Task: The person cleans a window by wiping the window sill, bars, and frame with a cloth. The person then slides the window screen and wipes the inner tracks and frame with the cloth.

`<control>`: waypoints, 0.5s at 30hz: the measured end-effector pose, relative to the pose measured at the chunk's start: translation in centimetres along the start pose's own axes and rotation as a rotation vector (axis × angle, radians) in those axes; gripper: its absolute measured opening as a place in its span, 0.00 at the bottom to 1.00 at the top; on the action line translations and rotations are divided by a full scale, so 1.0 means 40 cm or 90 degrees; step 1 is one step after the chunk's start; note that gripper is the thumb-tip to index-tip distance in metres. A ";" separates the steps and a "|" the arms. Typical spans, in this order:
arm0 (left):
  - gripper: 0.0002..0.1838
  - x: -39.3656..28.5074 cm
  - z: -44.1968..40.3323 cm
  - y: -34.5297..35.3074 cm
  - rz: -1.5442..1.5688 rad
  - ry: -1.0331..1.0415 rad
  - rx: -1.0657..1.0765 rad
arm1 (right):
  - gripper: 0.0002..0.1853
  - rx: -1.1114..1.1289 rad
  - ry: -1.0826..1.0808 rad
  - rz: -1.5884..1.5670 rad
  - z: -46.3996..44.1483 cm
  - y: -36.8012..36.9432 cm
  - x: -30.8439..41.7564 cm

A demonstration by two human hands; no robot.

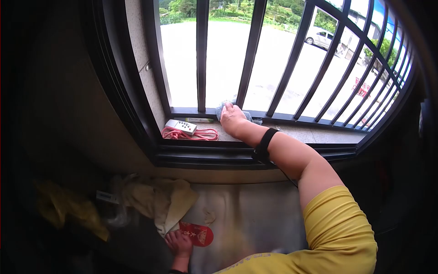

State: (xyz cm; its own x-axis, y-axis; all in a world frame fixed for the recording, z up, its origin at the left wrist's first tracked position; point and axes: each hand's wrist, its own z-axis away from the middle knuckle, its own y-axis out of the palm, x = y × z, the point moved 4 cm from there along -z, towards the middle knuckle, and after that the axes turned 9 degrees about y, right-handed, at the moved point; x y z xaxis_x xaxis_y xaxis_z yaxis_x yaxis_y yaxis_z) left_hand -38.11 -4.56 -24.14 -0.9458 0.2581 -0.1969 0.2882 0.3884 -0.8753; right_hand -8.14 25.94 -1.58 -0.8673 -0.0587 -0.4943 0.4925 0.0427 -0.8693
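Note:
My right hand point(233, 120) reaches out to the window's metal bars. Its fingers are closed on a grey-blue cloth point(248, 117), pressed against the bottom rail at the foot of one bar. Much of the cloth is hidden under the hand. Below, my left hand point(180, 245) rests on the metal surface with its fingers laid out. Its fingertips touch or nearly touch the edge of a red envelope point(199, 234) and the lower end of a crumpled beige cloth point(153, 198).
On the sill lie a white remote-like box point(181, 126) with buttons, a pink cord point(207, 134) and a small green-and-white tube point(199, 120). The dark window frame point(205, 155) edges the sill. Yellow crumpled material point(68, 208) lies at left. Outside stands a silver car point(320, 37).

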 end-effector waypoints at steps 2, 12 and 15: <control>0.06 -0.003 0.001 -0.014 0.007 -0.005 0.024 | 0.15 0.054 -0.005 0.016 0.037 -0.021 0.012; 0.06 -0.014 -0.016 -0.021 -0.008 0.003 0.023 | 0.22 -0.137 -0.140 -0.403 0.013 -0.188 0.037; 0.06 -0.008 -0.013 -0.018 -0.011 0.012 0.018 | 0.22 -0.020 -0.207 -0.259 0.014 -0.112 0.094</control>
State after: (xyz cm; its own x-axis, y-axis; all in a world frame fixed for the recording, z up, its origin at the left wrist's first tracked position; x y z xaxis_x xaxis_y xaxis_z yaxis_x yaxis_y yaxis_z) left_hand -37.93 -4.46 -23.21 -0.9477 0.2679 -0.1734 0.2670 0.3683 -0.8906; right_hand -13.56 24.95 0.46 -0.9186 -0.3829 -0.0980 0.1138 -0.0186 -0.9933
